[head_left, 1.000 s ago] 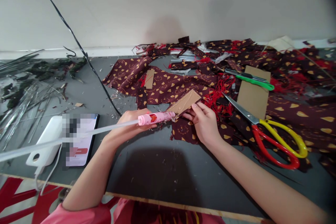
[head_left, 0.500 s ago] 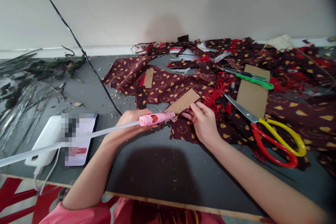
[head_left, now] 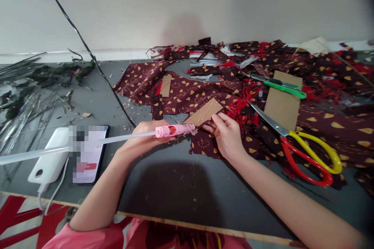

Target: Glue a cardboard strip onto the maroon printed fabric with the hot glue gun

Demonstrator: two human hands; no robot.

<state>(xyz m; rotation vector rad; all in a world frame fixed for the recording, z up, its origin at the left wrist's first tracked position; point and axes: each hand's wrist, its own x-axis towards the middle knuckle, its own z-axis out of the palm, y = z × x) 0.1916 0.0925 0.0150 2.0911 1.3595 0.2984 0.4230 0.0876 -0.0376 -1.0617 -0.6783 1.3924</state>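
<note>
My left hand [head_left: 150, 134] is closed around a pink hot glue gun [head_left: 172, 130], whose long clear glue stick [head_left: 125, 137] sticks out of its back to the left. The gun's tip is at the lower left end of a small cardboard piece [head_left: 206, 112] with trails of glue on its face. My right hand [head_left: 226, 134] pinches that cardboard by its right edge, thumb on top. Dark patterned fabric shows along the cardboard's edges. Beneath lies maroon fabric [head_left: 187, 91] with yellow leaf shapes. The glue gun's trigger is hidden by my left hand.
To the right lie scissors [head_left: 282, 130] with red and yellow handles, and a green cutter [head_left: 288, 88] on a cardboard sheet [head_left: 280, 111]. Red threads [head_left: 245, 99] tangle nearby. At left are a phone [head_left: 90, 155], a white power bank [head_left: 49, 159] and a hanging black cable [head_left: 78, 35].
The glue stick's far end has risen slightly at the left. Both hands, the glue gun and the cardboard stay almost where they were.
</note>
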